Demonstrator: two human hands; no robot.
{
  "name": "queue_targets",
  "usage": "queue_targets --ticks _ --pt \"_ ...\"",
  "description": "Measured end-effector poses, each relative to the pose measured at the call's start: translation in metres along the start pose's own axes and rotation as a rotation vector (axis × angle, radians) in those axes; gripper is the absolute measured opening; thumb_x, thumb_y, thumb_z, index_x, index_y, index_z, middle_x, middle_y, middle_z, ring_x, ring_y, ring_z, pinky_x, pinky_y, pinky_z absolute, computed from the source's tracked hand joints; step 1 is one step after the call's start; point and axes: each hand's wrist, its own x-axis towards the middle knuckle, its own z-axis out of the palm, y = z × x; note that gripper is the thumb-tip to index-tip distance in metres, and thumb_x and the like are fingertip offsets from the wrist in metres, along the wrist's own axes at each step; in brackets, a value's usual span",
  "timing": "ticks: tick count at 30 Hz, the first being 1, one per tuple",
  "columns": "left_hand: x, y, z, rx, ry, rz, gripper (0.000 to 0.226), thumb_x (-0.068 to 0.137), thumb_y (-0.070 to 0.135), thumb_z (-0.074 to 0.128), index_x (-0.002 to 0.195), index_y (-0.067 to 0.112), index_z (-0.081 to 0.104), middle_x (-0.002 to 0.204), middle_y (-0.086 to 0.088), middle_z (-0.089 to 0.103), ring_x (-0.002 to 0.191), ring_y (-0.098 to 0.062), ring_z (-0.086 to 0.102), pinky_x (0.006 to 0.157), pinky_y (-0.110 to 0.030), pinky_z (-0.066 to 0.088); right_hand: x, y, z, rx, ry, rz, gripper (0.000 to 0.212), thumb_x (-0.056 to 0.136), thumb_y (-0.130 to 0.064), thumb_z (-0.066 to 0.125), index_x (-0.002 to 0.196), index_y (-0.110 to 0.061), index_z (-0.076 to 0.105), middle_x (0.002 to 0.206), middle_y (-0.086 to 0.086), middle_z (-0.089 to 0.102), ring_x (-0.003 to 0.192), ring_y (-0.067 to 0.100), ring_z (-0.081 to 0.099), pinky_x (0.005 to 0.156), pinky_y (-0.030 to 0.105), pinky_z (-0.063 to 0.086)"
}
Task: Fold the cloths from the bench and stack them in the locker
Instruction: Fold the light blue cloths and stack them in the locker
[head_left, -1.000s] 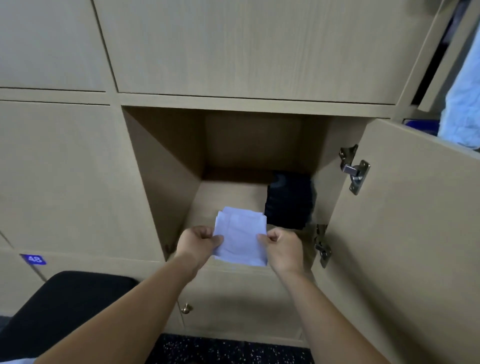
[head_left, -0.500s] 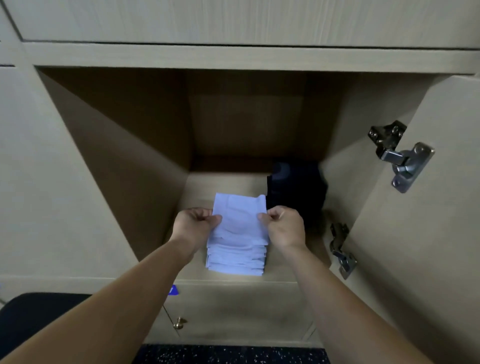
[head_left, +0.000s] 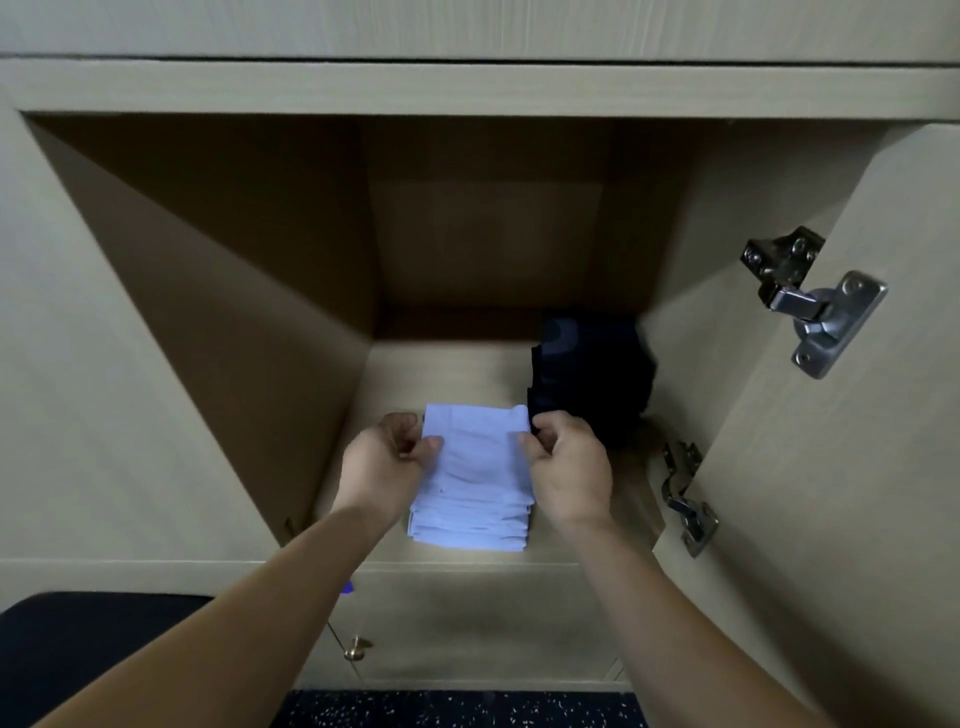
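A folded white cloth (head_left: 475, 447) lies on top of a stack of folded white cloths (head_left: 470, 530) near the front of the open locker's floor (head_left: 441, 374). My left hand (head_left: 382, 467) pinches the top cloth's left edge. My right hand (head_left: 569, 467) pinches its right edge. Both hands reach inside the wooden locker.
A dark folded bundle (head_left: 592, 374) sits at the locker's back right, close to the white stack. The locker door (head_left: 831, 493) stands open on the right with two metal hinges (head_left: 815, 301). A black bench (head_left: 93, 654) shows at lower left. Below is another door with a brass knob (head_left: 356, 648).
The cloth I held in front of the locker has gone into it and now rests on the white stack. The view has moved closer to the locker.
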Motion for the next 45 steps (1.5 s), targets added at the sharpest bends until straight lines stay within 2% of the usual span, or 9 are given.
queue_targets --ticks 4,9,12,17,26,30,33,38,45 --pt "-0.001 0.009 0.003 0.427 -0.084 0.39 0.051 0.095 0.031 0.038 0.135 0.005 0.054 0.139 -0.01 0.056 0.132 -0.026 0.047 0.108 -0.027 0.032 0.002 -0.01 -0.003 -0.23 -0.116 -0.32 0.037 0.094 -0.017 0.052 0.13 -0.012 0.058 0.135 0.005 0.051 0.127 0.022 0.043 0.106 0.033 0.037" --pt "0.015 0.004 0.014 0.852 -0.37 0.423 0.055 0.107 0.033 0.022 0.155 0.01 0.01 0.164 -0.006 0.004 0.151 -0.014 0.0 0.121 -0.026 -0.002 0.006 -0.015 0.005 -0.411 -0.423 -0.345 0.057 0.104 -0.035 0.032 0.154 -0.011 0.017 0.163 0.004 0.006 0.149 0.014 0.001 0.119 0.026 -0.003" --pt "0.019 -0.008 0.017 0.826 -0.441 0.332 0.058 0.107 0.037 0.02 0.156 0.01 0.005 0.164 -0.006 -0.001 0.151 -0.014 -0.004 0.121 -0.026 -0.003 0.005 -0.003 0.015 -0.401 -0.524 -0.237 0.063 0.104 -0.044 0.023 0.155 -0.012 0.004 0.163 0.005 -0.005 0.149 0.013 -0.008 0.118 0.026 -0.008" --pt "0.022 -0.03 0.028 0.55 -0.398 0.271 0.058 0.106 0.038 0.022 0.155 0.013 0.004 0.164 -0.001 -0.001 0.15 -0.009 -0.005 0.111 -0.013 -0.009 0.001 0.018 0.036 -0.231 -0.485 -0.186 0.063 0.104 -0.046 0.021 0.155 -0.017 -0.003 0.162 -0.002 -0.013 0.146 0.006 -0.014 0.113 0.019 -0.013" --pt "0.024 -0.032 0.026 0.53 -0.393 0.249 0.057 0.106 0.036 0.027 0.155 0.011 0.012 0.164 -0.004 0.008 0.151 -0.014 0.003 0.12 -0.023 0.001 -0.001 0.017 0.039 -0.332 -0.462 -0.217 0.062 0.104 -0.044 0.022 0.155 -0.013 0.003 0.163 0.002 -0.005 0.149 0.011 -0.008 0.115 0.021 -0.009" --pt "0.012 -0.008 0.0 0.4 -0.317 0.235 0.05 0.103 0.032 0.044 0.147 0.011 0.036 0.146 -0.007 0.045 0.132 -0.025 0.044 0.102 -0.026 0.034 0.003 -0.007 0.015 -0.393 -0.349 -0.3 0.048 0.104 -0.037 0.031 0.144 -0.012 0.042 0.154 0.008 0.035 0.144 0.021 0.025 0.116 0.025 0.012" --pt "-0.001 0.006 -0.028 0.535 -0.282 0.256 0.055 0.101 0.035 0.048 0.15 0.015 0.033 0.149 -0.005 0.045 0.133 -0.025 0.044 0.104 -0.029 0.037 0.0 -0.03 -0.009 -0.394 -0.247 -0.329 0.036 0.098 -0.033 0.046 0.124 -0.012 0.061 0.127 0.009 0.061 0.121 0.027 0.052 0.101 0.035 0.039" --pt "-0.037 0.028 -0.074 0.82 -0.21 0.294 0.058 0.099 0.04 0.048 0.152 0.024 0.028 0.154 0.002 0.038 0.139 -0.022 0.038 0.112 -0.033 0.03 -0.028 -0.077 -0.05 -0.444 -0.302 -0.31 0.052 0.098 -0.046 0.046 0.14 -0.016 0.047 0.139 0.005 0.054 0.127 0.025 0.048 0.1 0.033 0.039" --pt "-0.114 0.049 -0.14 0.882 -0.116 0.298 0.051 0.099 0.042 0.048 0.146 0.025 0.038 0.149 0.001 0.044 0.135 -0.022 0.041 0.111 -0.034 0.029 -0.089 -0.134 -0.092 -0.463 -0.344 -0.368 0.057 0.097 -0.05 0.044 0.144 -0.016 0.042 0.144 0.005 0.048 0.131 0.026 0.044 0.099 0.035 0.038"
